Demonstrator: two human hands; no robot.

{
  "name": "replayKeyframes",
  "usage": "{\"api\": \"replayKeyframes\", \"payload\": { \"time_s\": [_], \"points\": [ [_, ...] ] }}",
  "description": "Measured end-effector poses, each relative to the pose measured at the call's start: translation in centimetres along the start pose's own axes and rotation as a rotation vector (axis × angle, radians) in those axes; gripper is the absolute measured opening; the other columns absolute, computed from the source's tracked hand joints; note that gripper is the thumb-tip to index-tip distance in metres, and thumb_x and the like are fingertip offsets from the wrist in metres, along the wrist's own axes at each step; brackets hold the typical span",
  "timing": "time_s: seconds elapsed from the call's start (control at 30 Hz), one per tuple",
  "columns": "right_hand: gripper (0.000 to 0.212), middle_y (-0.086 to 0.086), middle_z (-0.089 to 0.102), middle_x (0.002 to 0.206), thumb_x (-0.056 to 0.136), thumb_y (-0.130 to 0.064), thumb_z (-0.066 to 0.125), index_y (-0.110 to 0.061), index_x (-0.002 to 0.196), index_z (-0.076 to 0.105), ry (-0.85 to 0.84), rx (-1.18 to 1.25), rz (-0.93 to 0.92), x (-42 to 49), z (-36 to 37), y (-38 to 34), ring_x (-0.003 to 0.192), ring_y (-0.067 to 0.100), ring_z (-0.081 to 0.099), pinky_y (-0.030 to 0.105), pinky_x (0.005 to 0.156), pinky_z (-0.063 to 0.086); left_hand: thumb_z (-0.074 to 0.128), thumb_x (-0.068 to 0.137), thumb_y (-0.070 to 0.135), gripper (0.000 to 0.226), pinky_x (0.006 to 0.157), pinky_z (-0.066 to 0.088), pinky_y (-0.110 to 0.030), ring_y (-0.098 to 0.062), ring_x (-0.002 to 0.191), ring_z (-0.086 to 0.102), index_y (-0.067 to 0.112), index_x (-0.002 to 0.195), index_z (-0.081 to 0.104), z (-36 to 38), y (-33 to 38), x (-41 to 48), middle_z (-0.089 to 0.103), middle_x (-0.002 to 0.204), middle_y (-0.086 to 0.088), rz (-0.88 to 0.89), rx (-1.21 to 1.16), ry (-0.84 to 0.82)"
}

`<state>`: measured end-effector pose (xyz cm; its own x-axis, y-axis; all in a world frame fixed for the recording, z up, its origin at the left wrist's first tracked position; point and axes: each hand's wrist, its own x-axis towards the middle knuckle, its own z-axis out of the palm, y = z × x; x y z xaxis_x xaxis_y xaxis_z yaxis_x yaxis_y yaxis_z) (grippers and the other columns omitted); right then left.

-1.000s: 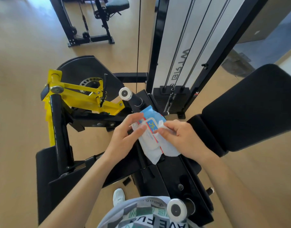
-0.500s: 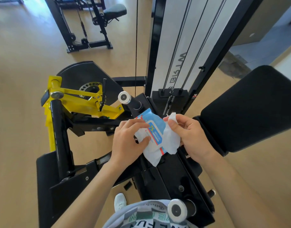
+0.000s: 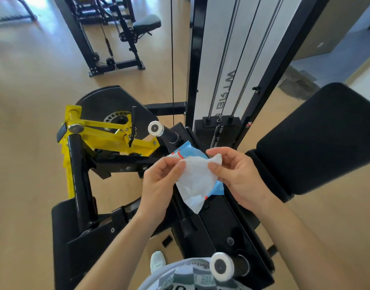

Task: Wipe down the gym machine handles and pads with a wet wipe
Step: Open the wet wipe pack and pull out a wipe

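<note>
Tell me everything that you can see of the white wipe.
The wipe is a thin white sheet, creased and slightly see-through. The left hand pinches its upper left edge and the right hand pinches its upper right corner, which sticks up. Its lower end hangs down to a point over the black frame without touching it. It lies in front of the blue packet and hides most of it.
</note>
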<state>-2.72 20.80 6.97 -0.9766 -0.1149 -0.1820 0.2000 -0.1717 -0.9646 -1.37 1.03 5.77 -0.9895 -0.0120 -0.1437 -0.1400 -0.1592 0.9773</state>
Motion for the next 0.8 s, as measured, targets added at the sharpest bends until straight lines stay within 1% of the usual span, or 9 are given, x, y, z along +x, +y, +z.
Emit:
{"api": "replayKeyframes", "payload": {
  "time_s": [0.1, 0.2, 0.33, 0.47, 0.57, 0.63, 0.7, 0.77, 0.8],
  "points": [
    [0.041, 0.015, 0.073, 0.114, 0.083, -0.017, 0.073, -0.003, 0.121, 0.066, -0.044, -0.003, 0.066, 0.1, 0.0, 0.2, 0.107, 0.030, 0.072, 0.042, 0.087, 0.062, 0.060, 0.096, 0.030, 0.020, 0.082, 0.061, -0.034, -0.023, 0.095, 0.069, 0.011, 0.101, 0.065, 0.1, -0.2, -0.3, 0.071, 0.101, -0.003, -0.050, -0.105, 0.024],
    [0.040, 0.024, 0.071, 0.110, 0.081, -0.020, 0.074, 0.005, 0.111, 0.065, -0.008, 0.003, 0.084, 0.4, 0.1, 0.2, 0.103, 0.034, 0.072, 0.044, 0.088, 0.062, 0.055, 0.100, 0.025, 0.015, 0.079, 0.061, -0.032, -0.023, 0.100, 0.069, 0.012, 0.102, 0.063, 0.3, 0.1, -0.5, 0.070, 0.108, -0.005, -0.131, -0.238, 0.023],
    [0.044, 0.017, 0.074, 0.105, 0.080, -0.018, 0.076, 0.011, 0.108, 0.057, -0.033, 0.022, 0.086, 0.4, 0.4, -0.4, 0.098, 0.030, 0.074, 0.040, 0.083, 0.063, 0.067, 0.095, 0.027, 0.024, 0.077, 0.061, -0.034, -0.028, 0.106, 0.070, 0.008, 0.108, 0.059, -0.1, 0.5, -0.1, 0.067, 0.123, -0.014, -0.249, -0.340, -0.099],
    [0.029, 0.010, 0.075, 0.095, 0.077, -0.018, 0.078, -0.004, 0.093, 0.059, -0.096, -0.063, 0.068, 0.4, 0.7, -0.7, 0.095, 0.028, 0.075, 0.038, 0.078, 0.063, 0.067, 0.090, 0.027, 0.048, 0.089, 0.061, -0.040, -0.029, 0.112, 0.069, 0.010, 0.135, 0.060, -0.5, 0.9, 0.1, 0.068, 0.128, -0.014, -0.326, -0.276, -0.271],
    [0.027, 0.004, 0.076, 0.097, 0.079, -0.019, 0.077, -0.008, 0.097, 0.061, -0.145, -0.138, 0.067, 0.4, 0.9, -1.0, 0.094, 0.024, 0.075, 0.036, 0.075, 0.063, 0.071, 0.092, 0.028, 0.044, 0.087, 0.060, -0.037, -0.027, 0.111, 0.070, 0.010, 0.132, 0.062, -0.5, 1.5, -0.2, 0.070, 0.124, -0.012, -0.421, -0.280, -0.312],
    [0.024, 0.000, 0.076, 0.096, 0.083, -0.018, 0.076, -0.009, 0.102, 0.064, -0.173, -0.170, 0.076, 0.5, 0.9, -1.2, 0.087, 0.019, 0.074, 0.027, 0.064, 0.060, 0.066, 0.091, 0.025, 0.041, 0.088, 0.060, -0.038, -0.027, 0.112, 0.070, 0.011, 0.129, 0.063, -0.7, 1.5, -0.1, 0.072, 0.122, -0.010, -0.457, -0.309, -0.311],
    [0.022, 0.001, 0.076, 0.095, 0.081, -0.021, 0.075, -0.009, 0.098, 0.067, -0.178, -0.163, 0.089, 0.6, 0.8, -1.4, 0.079, 0.016, 0.071, 0.019, 0.056, 0.054, 0.068, 0.093, 0.028, 0.044, 0.097, 0.058, -0.044, -0.030, 0.120, 0.067, 0.012, 0.133, 0.060, -1.1, 1.3, -0.1, 0.069, 0.130, -0.011, -0.462, -0.369, -0.335],
    [0.025, 0.005, 0.076, 0.097, 0.079, -0.026, 0.075, -0.007, 0.093, 0.066, -0.180, -0.142, 0.113, 0.7, 0.6, -1.5, 0.082, 0.021, 0.071, 0.019, 0.057, 0.055, 0.074, 0.090, 0.037, 0.055, 0.106, 0.051, -0.050, -0.035, 0.130, 0.060, 0.016, 0.138, 0.060, -1.6, 1.0, 0.0, 0.061, 0.142, -0.015, -0.416, -0.424, -0.389],
    [0.026, 0.007, 0.076, 0.098, 0.078, -0.026, 0.075, -0.006, 0.093, 0.065, -0.184, -0.122, 0.129, 0.8, 0.5, -1.6, 0.086, 0.023, 0.072, 0.022, 0.060, 0.057, 0.077, 0.087, 0.041, 0.057, 0.106, 0.051, -0.049, -0.035, 0.132, 0.058, 0.018, 0.136, 0.062, -1.8, 1.0, -0.1, 0.059, 0.144, -0.015, -0.392, -0.439, -0.402]
  ]
}}
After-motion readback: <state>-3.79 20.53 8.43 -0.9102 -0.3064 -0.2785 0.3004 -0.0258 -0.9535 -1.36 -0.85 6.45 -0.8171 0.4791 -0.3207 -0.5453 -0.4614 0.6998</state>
